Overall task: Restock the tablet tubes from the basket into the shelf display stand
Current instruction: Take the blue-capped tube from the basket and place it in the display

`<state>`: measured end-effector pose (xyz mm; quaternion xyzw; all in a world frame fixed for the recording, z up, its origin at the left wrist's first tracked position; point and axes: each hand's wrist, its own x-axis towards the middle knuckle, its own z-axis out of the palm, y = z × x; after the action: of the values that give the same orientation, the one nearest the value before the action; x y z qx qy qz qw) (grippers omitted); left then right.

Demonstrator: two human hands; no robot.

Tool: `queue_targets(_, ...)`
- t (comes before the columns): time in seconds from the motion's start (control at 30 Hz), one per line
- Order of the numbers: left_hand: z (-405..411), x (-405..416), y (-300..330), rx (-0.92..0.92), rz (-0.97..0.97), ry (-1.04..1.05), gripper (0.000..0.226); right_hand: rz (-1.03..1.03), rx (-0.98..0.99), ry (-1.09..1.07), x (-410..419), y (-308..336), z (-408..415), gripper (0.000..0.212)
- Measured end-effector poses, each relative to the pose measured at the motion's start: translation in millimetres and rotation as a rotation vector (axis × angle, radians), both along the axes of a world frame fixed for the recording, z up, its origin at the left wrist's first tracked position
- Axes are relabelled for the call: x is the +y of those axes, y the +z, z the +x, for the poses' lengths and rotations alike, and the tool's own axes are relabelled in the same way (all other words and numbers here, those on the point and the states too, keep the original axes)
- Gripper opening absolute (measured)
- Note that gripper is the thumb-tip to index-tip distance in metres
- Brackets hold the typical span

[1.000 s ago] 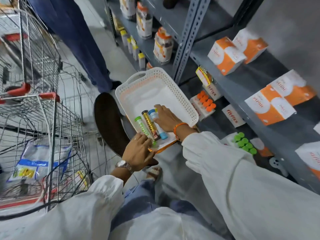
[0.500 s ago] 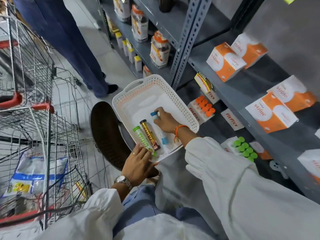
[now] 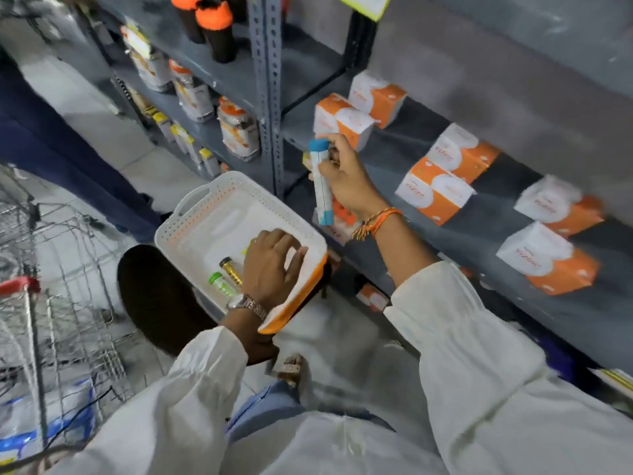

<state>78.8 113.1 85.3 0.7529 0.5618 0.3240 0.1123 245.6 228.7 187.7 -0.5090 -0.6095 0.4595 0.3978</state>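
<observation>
We are gripping the blue-capped tube (image 3: pixel 320 181) upright in our right hand (image 3: pixel 346 181), fingers wrapped around it, above the white basket (image 3: pixel 219 207) and beside the shelf (image 3: pixel 387 156). Our left hand (image 3: pixel 270 265) is lying spread over the basket's near edge, beside the gold tube (image 3: pixel 231 270) and green tube (image 3: pixel 219 284) inside.

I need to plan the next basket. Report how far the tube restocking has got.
Done: nothing can be confirmed placed; the display stand is mostly hidden behind the right hand. In hand: that hand holds the blue-capped tube up near the shelf, out of the white basket. Left: the green-capped tube and gold tube lie in the basket under the left hand.
</observation>
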Motion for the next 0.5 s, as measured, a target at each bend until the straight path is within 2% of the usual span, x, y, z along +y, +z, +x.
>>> queue_targets(0.33,142,69,126,-0.071,0.378,-0.267,0.027,0.324,0.039,-0.327,-69,141,153,0.050)
queue_targets(0.43,194,82,166,-0.144,0.498,-0.328,0.019,0.434,0.028,-0.414,-102,182,192,0.048)
queue_targets(0.5,230,87,190,-0.180,0.554,-0.350,0.023,0.514,-0.005,-0.470,-125,207,216,0.045)
